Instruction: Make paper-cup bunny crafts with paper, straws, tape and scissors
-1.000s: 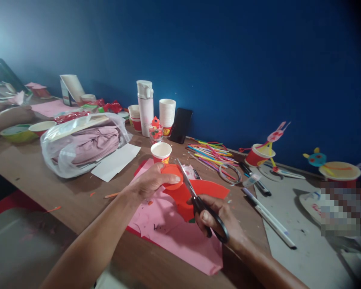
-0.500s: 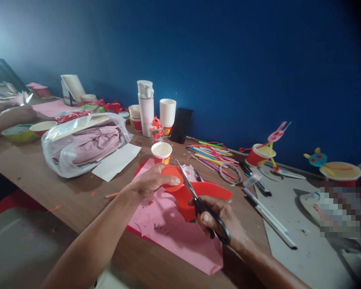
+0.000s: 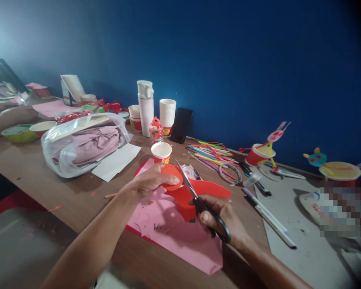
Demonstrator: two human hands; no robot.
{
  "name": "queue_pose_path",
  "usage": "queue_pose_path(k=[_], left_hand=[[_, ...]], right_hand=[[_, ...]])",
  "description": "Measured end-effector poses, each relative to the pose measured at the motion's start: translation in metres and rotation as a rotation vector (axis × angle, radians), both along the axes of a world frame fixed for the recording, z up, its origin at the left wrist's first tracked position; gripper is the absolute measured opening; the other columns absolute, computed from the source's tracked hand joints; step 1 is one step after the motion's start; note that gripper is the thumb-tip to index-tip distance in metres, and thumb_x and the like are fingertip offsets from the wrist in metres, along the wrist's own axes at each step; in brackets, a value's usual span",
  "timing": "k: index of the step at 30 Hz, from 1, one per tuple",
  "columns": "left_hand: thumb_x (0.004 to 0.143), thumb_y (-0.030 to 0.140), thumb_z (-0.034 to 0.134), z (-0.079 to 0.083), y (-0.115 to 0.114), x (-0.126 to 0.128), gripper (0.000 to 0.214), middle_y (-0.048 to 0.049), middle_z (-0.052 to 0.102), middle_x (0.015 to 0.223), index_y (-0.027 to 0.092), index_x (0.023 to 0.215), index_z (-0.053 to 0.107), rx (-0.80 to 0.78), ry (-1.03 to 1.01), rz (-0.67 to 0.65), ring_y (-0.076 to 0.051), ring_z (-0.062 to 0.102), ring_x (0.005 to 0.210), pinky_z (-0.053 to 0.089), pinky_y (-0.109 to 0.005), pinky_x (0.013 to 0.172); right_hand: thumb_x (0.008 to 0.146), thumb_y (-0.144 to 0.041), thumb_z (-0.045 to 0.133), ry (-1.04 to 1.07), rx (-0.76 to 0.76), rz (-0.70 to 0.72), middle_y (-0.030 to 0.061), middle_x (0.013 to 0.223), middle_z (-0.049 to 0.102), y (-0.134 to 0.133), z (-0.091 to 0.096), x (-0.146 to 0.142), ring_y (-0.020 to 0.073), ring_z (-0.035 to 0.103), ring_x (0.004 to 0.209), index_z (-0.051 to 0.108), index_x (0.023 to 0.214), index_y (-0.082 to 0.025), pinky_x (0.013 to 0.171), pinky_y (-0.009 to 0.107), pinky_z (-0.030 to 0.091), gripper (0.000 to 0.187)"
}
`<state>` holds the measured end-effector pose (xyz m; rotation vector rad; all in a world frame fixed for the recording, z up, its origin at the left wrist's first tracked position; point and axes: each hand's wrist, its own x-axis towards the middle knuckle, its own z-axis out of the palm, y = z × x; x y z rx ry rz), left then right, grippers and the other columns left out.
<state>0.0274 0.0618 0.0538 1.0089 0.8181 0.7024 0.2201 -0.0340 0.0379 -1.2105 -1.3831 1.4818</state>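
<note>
My left hand (image 3: 150,180) pinches a sheet of red craft paper (image 3: 185,200) at its rounded edge (image 3: 172,177), over the middle of the table. My right hand (image 3: 219,220) grips black-handled scissors (image 3: 198,206), whose steel blades close on the red paper close to my left fingers. A pink paper sheet (image 3: 174,237) lies under both hands, on top of a darker red sheet. A white paper cup with a red band (image 3: 161,152) stands just beyond my left hand.
A plastic bag of mauve cloth (image 3: 81,144) and white paper (image 3: 116,161) lie left. Beyond stand a flask (image 3: 146,108), stacked cups (image 3: 167,114) and a phone (image 3: 181,125). Colored straws (image 3: 212,157), pens (image 3: 269,218) and cup crafts (image 3: 260,155) lie right. A co-worker's forearm (image 3: 13,116) shows far left.
My right hand and the scissors have shifted slightly right. The red paper has turned a little, and more of the white item behind the blades shows.
</note>
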Motion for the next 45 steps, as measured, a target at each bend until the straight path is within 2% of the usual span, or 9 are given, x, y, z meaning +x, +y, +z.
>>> queue_pose_path(k=[7, 12, 18, 22, 32, 45], left_hand=[[0.068, 0.023, 0.068, 0.001, 0.001, 0.010, 0.016, -0.0023, 0.060, 0.068, 0.011, 0.073, 0.060, 0.059, -0.105, -0.045, -0.011, 0.055, 0.063, 0.042, -0.024, 0.064], [0.069, 0.027, 0.067, 0.002, -0.006, 0.018, 0.017, 0.0007, 0.057, 0.060, 0.012, 0.066, 0.058, 0.118, -0.083, 0.045, -0.009, 0.051, 0.055, 0.038, -0.022, 0.055], [0.072, 0.025, 0.063, -0.005, -0.005, 0.016, 0.016, 0.0025, 0.052, 0.058, 0.013, 0.065, 0.054, 0.202, -0.050, 0.092, -0.008, 0.046, 0.053, 0.034, -0.022, 0.054], [0.070, 0.024, 0.063, -0.005, -0.003, 0.013, 0.016, 0.0022, 0.052, 0.057, 0.013, 0.064, 0.053, 0.197, -0.006, 0.092, -0.008, 0.044, 0.053, 0.033, -0.022, 0.053], [0.068, 0.022, 0.065, 0.003, -0.006, 0.015, 0.018, 0.0032, 0.050, 0.055, 0.013, 0.060, 0.051, 0.165, -0.035, 0.045, -0.007, 0.042, 0.051, 0.032, -0.022, 0.052], [0.068, 0.024, 0.065, -0.002, -0.003, 0.013, 0.016, 0.0009, 0.053, 0.058, 0.012, 0.063, 0.055, 0.191, -0.012, 0.024, -0.009, 0.045, 0.053, 0.033, -0.024, 0.054]], right_hand=[[0.068, -0.062, 0.057, 0.002, 0.068, -0.048, -0.0038, 0.045, 0.047, 0.001, -0.004, 0.001, 0.0068, 0.037, 0.038, 0.056, 0.081, -0.013, 0.037, 0.019, 0.033, 0.051], [0.066, -0.062, 0.059, 0.022, 0.053, -0.056, -0.0042, 0.044, 0.047, 0.001, -0.003, -0.005, 0.0075, 0.038, 0.037, 0.055, 0.082, -0.014, 0.037, 0.020, 0.033, 0.051], [0.068, -0.061, 0.059, 0.064, 0.058, -0.031, -0.0042, 0.048, 0.047, 0.001, -0.009, -0.005, 0.0069, 0.038, 0.039, 0.054, 0.082, -0.014, 0.038, 0.019, 0.033, 0.049], [0.070, -0.058, 0.059, 0.087, 0.084, -0.024, -0.0037, 0.051, 0.047, 0.000, -0.014, -0.004, 0.0065, 0.038, 0.041, 0.053, 0.079, -0.015, 0.039, 0.019, 0.034, 0.045], [0.070, -0.061, 0.056, 0.065, 0.113, -0.023, -0.0032, 0.050, 0.047, -0.002, -0.010, -0.006, 0.0074, 0.039, 0.042, 0.053, 0.081, -0.014, 0.039, 0.019, 0.035, 0.048], [0.066, -0.063, 0.058, 0.051, 0.063, -0.043, -0.0042, 0.047, 0.045, -0.001, -0.009, -0.006, 0.0068, 0.037, 0.038, 0.051, 0.071, -0.016, 0.037, 0.019, 0.034, 0.048]])
